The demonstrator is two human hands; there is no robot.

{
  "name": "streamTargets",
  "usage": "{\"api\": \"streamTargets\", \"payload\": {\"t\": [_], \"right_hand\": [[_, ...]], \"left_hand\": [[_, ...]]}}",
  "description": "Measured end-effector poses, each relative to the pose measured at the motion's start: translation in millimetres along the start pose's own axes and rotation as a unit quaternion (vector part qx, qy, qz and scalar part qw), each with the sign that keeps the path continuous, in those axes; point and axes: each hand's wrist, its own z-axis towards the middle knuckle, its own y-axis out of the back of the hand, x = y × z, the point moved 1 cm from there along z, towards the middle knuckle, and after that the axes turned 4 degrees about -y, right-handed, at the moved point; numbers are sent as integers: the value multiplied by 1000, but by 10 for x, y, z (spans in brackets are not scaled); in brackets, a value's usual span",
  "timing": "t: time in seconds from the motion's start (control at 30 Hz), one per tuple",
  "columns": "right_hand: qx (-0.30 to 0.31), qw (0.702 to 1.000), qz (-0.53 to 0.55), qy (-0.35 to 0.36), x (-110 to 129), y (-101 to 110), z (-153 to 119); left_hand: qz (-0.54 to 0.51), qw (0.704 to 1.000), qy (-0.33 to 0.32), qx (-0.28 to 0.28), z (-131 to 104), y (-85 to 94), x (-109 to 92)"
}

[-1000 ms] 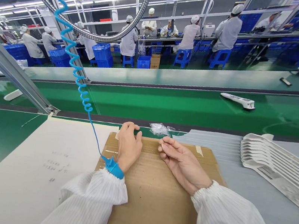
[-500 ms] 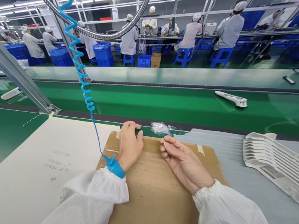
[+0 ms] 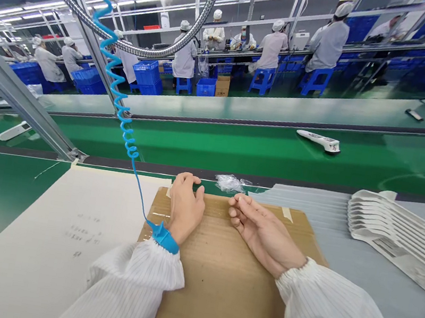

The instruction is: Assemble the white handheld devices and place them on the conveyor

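Observation:
My left hand (image 3: 186, 206) rests at the far left part of a brown cardboard sheet (image 3: 216, 288), its fingers loosely bent over the far edge and its thumb apart. A blue wrist strap (image 3: 164, 237) with a coiled blue cord (image 3: 122, 118) circles that wrist. Across from it, my right hand (image 3: 265, 232) hovers near the sheet's far edge with thumb and forefinger pinched together; whatever may be between them is too small to make out. Just beyond the fingertips lies a little heap of clear plastic pieces (image 3: 229, 183).
At right, a row of white plastic housings (image 3: 398, 231) lies on grey foam sheeting (image 3: 328, 242). White paper (image 3: 44, 229) with handwriting is at left. A white handheld device (image 3: 320, 141) lies on the green conveyor belt (image 3: 206, 147). A metal post (image 3: 24, 97) slants up at left; co-workers sit beyond.
The white devices on the belt have shifted slightly left. Both hands keep nearly the same pose; the view has moved a little.

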Motion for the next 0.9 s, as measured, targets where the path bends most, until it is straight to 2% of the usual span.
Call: {"api": "streamTargets", "payload": {"t": [0.9], "right_hand": [[-24, 1000, -3, -10, -37, 59, 16]], "left_hand": [[-6, 1000, -14, -9, -5, -13, 15]]}}
